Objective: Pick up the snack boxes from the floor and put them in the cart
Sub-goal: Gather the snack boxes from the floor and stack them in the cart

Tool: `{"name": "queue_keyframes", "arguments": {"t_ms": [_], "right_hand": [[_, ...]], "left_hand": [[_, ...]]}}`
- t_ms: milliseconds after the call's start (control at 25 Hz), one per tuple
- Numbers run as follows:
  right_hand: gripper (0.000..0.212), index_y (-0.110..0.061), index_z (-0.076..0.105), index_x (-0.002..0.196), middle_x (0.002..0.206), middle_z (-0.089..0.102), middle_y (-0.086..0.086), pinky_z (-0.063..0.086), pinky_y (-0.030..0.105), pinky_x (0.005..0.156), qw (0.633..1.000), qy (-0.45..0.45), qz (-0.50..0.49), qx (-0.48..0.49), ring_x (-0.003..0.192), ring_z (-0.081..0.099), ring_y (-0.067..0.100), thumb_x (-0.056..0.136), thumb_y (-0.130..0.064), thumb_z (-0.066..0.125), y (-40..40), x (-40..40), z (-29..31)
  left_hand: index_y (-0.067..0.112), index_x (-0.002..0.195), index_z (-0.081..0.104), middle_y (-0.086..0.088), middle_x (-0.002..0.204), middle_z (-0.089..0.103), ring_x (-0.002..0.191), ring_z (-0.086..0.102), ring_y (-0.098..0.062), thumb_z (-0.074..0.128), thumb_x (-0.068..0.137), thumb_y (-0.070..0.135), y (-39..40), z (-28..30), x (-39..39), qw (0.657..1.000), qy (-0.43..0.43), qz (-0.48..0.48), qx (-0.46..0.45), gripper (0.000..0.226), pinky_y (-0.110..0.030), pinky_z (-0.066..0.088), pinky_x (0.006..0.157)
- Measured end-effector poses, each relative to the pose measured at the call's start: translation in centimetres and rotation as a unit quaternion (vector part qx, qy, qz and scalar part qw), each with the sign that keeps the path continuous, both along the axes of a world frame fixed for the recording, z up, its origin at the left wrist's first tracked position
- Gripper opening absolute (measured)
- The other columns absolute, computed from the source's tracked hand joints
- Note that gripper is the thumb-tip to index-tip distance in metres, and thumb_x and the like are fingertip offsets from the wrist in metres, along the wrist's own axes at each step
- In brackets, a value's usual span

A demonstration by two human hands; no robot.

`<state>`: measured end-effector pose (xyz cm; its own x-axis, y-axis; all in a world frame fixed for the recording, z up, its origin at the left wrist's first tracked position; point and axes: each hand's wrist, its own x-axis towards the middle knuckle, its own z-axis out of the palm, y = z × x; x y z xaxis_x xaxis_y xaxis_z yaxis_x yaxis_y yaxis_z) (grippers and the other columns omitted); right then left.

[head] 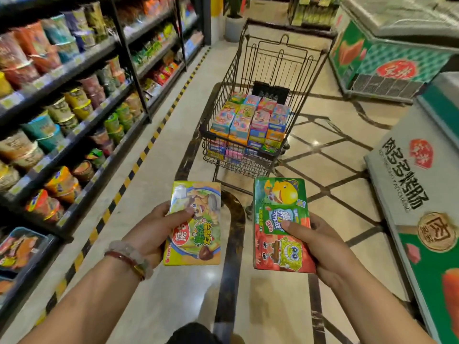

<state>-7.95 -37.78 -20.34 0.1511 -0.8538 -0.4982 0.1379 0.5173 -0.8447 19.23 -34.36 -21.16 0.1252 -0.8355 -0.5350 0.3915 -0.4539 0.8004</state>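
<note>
My left hand (151, 232) grips a yellow snack box (196, 234) with a cartoon dog on it, thumb across its front. A green and red snack box (280, 209) with cartoon characters sits in the grip of my right hand (325, 247), thumb on its face. Both boxes are held up in front of me, above the floor. Straight ahead stands a black wire shopping cart (223, 95), a short step beyond the boxes. Inside it, several colourful snack boxes (250, 122) are stacked in rows.
Shelves of instant noodle cups (62, 108) run along the left, edged by a yellow and black floor stripe (139, 157). Chest freezers (422, 189) line the right side and another stands at the back right (387, 45). A white planter (233, 28) is behind the cart.
</note>
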Motion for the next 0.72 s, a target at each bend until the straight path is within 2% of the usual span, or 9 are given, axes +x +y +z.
{"name": "queue_keyframes", "arguments": {"t_ms": [160,240,400,600,720], "right_hand": [[0.039,-0.002,0.057,0.115,0.098,0.072,0.018,0.059,0.034,0.057,1.000,0.002,0.003,0.014,0.072,0.072,0.027,0.078,-0.004,0.070,-6.1,1.4,-0.3],[0.038,-0.002,0.057,0.115,0.098,0.072,0.018,0.059,0.033,0.056,1.000,0.006,0.000,0.017,0.071,0.072,0.026,0.079,-0.004,0.070,-9.8,2.9,-0.7],[0.040,-0.002,0.057,0.117,0.099,0.072,0.017,0.059,0.033,0.056,1.000,0.007,-0.021,0.016,0.072,0.072,0.027,0.079,-0.005,0.070,-17.5,7.1,-1.0],[0.029,-0.005,0.061,0.109,0.095,0.073,0.016,0.059,0.034,0.055,0.998,-0.012,-0.059,0.019,0.070,0.072,0.025,0.080,-0.004,0.067,-25.5,11.8,-0.5],[0.038,-0.007,0.060,0.110,0.095,0.074,0.015,0.060,0.037,0.059,0.996,-0.003,-0.085,0.022,0.073,0.072,0.027,0.073,-0.008,0.070,-29.5,13.5,-1.0]], "left_hand": [[0.007,0.118,0.058,-0.017,0.094,0.073,0.075,0.072,-0.030,0.062,0.081,0.012,-6.5,0.1,0.9,1.000,0.002,-0.004,-0.008,0.037,-0.036,0.059,0.057],[0.008,0.115,0.059,-0.016,0.091,0.073,0.073,0.072,-0.028,0.061,0.085,0.010,-10.4,-0.1,2.0,1.000,0.003,-0.008,-0.008,0.030,-0.036,0.059,0.057],[0.008,0.118,0.057,-0.018,0.099,0.071,0.079,0.071,-0.031,0.061,0.086,0.009,-19.1,-0.7,5.4,0.999,0.007,-0.035,-0.010,0.033,-0.039,0.060,0.061],[0.008,0.126,0.053,-0.020,0.107,0.069,0.091,0.068,-0.036,0.065,0.080,0.011,-29.9,-0.4,10.1,0.996,0.018,-0.084,-0.011,0.047,-0.042,0.059,0.068],[0.005,0.126,0.053,-0.021,0.106,0.069,0.082,0.070,-0.032,0.067,0.073,0.013,-35.7,-0.5,12.1,0.993,0.014,-0.111,-0.024,0.056,-0.040,0.059,0.064]]}}
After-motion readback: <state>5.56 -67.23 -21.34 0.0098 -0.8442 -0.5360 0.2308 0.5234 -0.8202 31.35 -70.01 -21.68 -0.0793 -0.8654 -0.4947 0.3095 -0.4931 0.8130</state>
